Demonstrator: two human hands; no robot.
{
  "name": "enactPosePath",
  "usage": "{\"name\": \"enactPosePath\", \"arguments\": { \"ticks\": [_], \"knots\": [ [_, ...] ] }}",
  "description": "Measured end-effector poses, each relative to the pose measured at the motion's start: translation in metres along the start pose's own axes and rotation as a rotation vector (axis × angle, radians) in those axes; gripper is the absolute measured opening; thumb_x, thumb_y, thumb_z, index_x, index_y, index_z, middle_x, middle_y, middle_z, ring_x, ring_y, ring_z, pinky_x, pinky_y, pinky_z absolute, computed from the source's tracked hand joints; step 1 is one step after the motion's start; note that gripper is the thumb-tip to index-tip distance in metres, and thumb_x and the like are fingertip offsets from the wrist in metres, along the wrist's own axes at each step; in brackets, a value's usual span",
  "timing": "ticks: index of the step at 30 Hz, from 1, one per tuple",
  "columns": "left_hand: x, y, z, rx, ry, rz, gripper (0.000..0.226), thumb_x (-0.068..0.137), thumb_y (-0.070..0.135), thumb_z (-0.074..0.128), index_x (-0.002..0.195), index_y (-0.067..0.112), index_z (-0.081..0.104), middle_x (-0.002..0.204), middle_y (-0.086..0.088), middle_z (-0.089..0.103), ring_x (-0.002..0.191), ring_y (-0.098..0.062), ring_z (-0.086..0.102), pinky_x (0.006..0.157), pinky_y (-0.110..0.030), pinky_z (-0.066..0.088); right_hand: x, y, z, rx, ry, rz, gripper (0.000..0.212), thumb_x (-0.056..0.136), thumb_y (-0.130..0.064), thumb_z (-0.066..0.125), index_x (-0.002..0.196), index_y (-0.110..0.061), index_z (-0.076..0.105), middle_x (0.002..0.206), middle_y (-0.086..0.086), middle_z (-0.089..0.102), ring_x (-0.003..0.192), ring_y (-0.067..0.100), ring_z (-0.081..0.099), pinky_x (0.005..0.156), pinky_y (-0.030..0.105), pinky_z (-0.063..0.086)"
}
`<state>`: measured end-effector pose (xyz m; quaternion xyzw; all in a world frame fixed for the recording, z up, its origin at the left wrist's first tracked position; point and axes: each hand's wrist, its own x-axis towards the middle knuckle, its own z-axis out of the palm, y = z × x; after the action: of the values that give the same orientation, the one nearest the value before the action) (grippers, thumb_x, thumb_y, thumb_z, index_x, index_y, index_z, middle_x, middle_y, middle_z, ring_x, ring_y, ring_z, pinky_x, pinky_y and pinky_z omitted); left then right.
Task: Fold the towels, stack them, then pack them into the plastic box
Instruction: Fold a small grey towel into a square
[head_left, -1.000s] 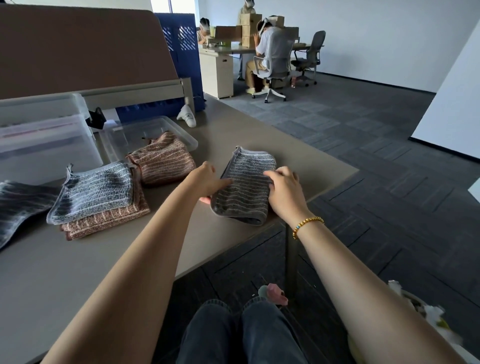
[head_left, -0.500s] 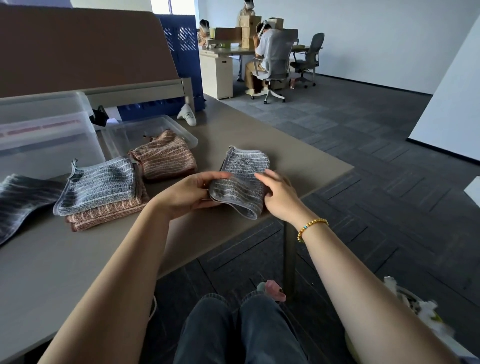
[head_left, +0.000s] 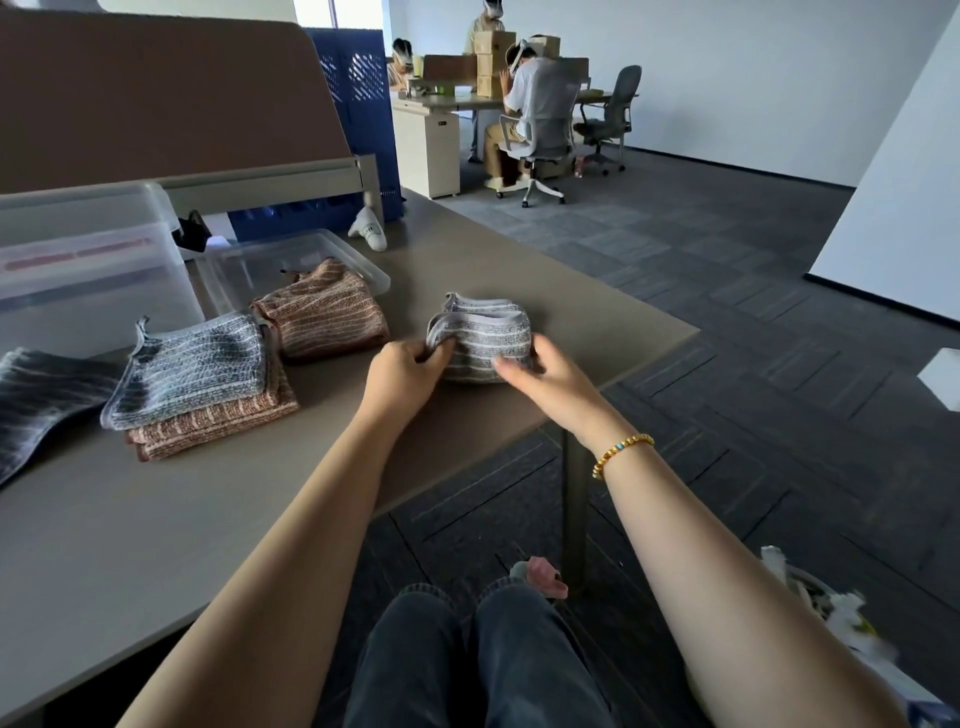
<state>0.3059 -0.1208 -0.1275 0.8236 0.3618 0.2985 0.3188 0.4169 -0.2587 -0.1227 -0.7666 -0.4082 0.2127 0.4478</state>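
Observation:
A grey striped towel (head_left: 485, 338) lies doubled over near the table's right front corner. My left hand (head_left: 402, 376) pinches its left edge and my right hand (head_left: 540, 376) grips its right side. To the left, a folded blue-grey towel (head_left: 192, 369) rests on a folded brown towel (head_left: 218, 423). Another folded brown towel (head_left: 324, 317) lies partly on a clear plastic lid (head_left: 358, 260). A dark unfolded towel (head_left: 39, 395) lies at the far left. The clear plastic box (head_left: 78, 270) stands at the back left.
The beige table (head_left: 156, 519) ends just right of my hands, with a leg (head_left: 574, 499) below the corner. A white object (head_left: 371, 234) lies behind the lid. A brown divider (head_left: 156, 93) backs the table. People sit at a far desk (head_left: 535, 109).
The grey towel has been folded over once more, from a long flat piece into a short thick bundle. Both hands moved with it, away from me along the table.

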Motion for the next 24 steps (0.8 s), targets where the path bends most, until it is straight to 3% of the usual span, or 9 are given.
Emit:
{"name": "enactPosePath", "arguments": {
  "ticks": [1, 2, 4, 8, 11, 13, 18, 21, 24],
  "knots": [
    [-0.001, 0.002, -0.001, -0.012, -0.024, -0.014, 0.040, 0.091, 0.033, 0.055, 0.067, 0.003, 0.062, 0.065, -0.022, 0.059, 0.062, -0.027, 0.052, 0.060, -0.028, 0.031, 0.001, -0.002, 0.001, 0.046, 0.077, -0.027, 0.034, 0.089, -0.049, 0.053, 0.096, -0.016, 0.057, 0.093, 0.003, 0.065, 0.088, 0.015, 0.060, 0.080, 0.033, 0.049],
    [-0.001, 0.003, -0.001, -0.022, -0.051, -0.024, 0.042, 0.091, 0.035, 0.055, 0.060, 0.007, 0.055, 0.061, -0.017, 0.054, 0.059, -0.023, 0.047, 0.060, -0.028, 0.031, 0.002, -0.002, 0.002, 0.041, 0.152, -0.047, 0.034, 0.093, -0.044, 0.049, 0.074, -0.016, 0.050, 0.067, 0.001, 0.054, 0.063, 0.012, 0.051, 0.060, 0.028, 0.040],
    [0.000, 0.002, -0.001, -0.030, -0.110, -0.020, 0.040, 0.091, 0.036, 0.055, 0.062, 0.010, 0.051, 0.067, -0.012, 0.053, 0.064, -0.021, 0.047, 0.062, -0.028, 0.032, 0.005, -0.003, 0.002, 0.018, 0.236, -0.057, 0.041, 0.097, -0.036, 0.045, 0.062, -0.018, 0.032, 0.055, -0.003, 0.033, 0.050, 0.012, 0.032, 0.050, 0.029, 0.024],
    [0.004, -0.001, -0.007, -0.115, -0.206, -0.042, 0.026, 0.091, 0.030, 0.057, 0.091, 0.006, 0.067, 0.080, -0.005, 0.063, 0.069, -0.013, 0.059, 0.070, -0.024, 0.042, 0.016, -0.005, -0.002, -0.091, 0.207, 0.095, 0.027, 0.094, -0.020, 0.040, 0.068, -0.015, 0.034, 0.060, 0.000, 0.035, 0.056, 0.017, 0.035, 0.051, 0.030, 0.023],
    [0.007, 0.000, -0.019, -0.181, -0.456, -0.092, 0.016, 0.093, 0.017, 0.056, 0.078, 0.012, 0.060, 0.059, 0.002, 0.062, 0.043, 0.001, 0.058, 0.053, -0.017, 0.048, 0.020, -0.017, -0.010, -0.303, 0.019, 0.206, 0.025, 0.091, -0.016, 0.038, 0.067, -0.015, 0.035, 0.063, 0.002, 0.035, 0.058, 0.018, 0.033, 0.052, 0.029, 0.021],
    [0.012, 0.001, -0.026, -0.176, -0.536, -0.123, 0.016, 0.093, 0.015, 0.055, 0.077, 0.013, 0.059, 0.055, 0.006, 0.064, 0.041, 0.002, 0.058, 0.046, -0.009, 0.046, 0.023, -0.025, -0.014, -0.393, -0.057, 0.234, 0.030, 0.095, -0.021, 0.038, 0.065, -0.015, 0.034, 0.063, 0.001, 0.032, 0.056, 0.017, 0.030, 0.052, 0.029, 0.019],
    [0.032, 0.005, -0.027, -0.195, -0.345, -0.140, 0.011, 0.094, 0.017, 0.053, 0.090, 0.010, 0.061, 0.083, -0.007, 0.061, 0.061, -0.009, 0.058, 0.052, -0.016, 0.051, 0.041, -0.036, -0.012, -0.249, 0.093, 0.117, 0.036, 0.098, -0.029, 0.039, 0.066, -0.016, 0.035, 0.059, -0.001, 0.034, 0.052, 0.016, 0.034, 0.047, 0.028, 0.021],
    [0.047, 0.007, -0.016, -0.141, -0.181, -0.127, 0.021, 0.091, 0.014, 0.056, 0.108, 0.002, 0.062, 0.098, -0.015, 0.065, 0.077, -0.024, 0.063, 0.067, -0.030, 0.058, 0.062, -0.034, -0.004, -0.283, 0.206, 0.086, 0.034, 0.098, -0.022, 0.039, 0.065, -0.016, 0.033, 0.064, 0.000, 0.036, 0.070, 0.023, 0.043, 0.052, 0.030, 0.027],
    [0.054, 0.007, -0.002, 0.028, -0.085, -0.097, 0.023, 0.088, 0.017, 0.060, 0.109, 0.006, 0.065, 0.107, -0.013, 0.068, 0.101, -0.028, 0.063, 0.088, -0.031, 0.049, 0.074, -0.024, 0.005, -0.289, 0.231, 0.109, 0.015, 0.094, -0.009, 0.039, 0.094, -0.008, 0.054, 0.090, 0.012, 0.060, 0.093, 0.030, 0.056, 0.071, 0.033, 0.042]
  ]
}}
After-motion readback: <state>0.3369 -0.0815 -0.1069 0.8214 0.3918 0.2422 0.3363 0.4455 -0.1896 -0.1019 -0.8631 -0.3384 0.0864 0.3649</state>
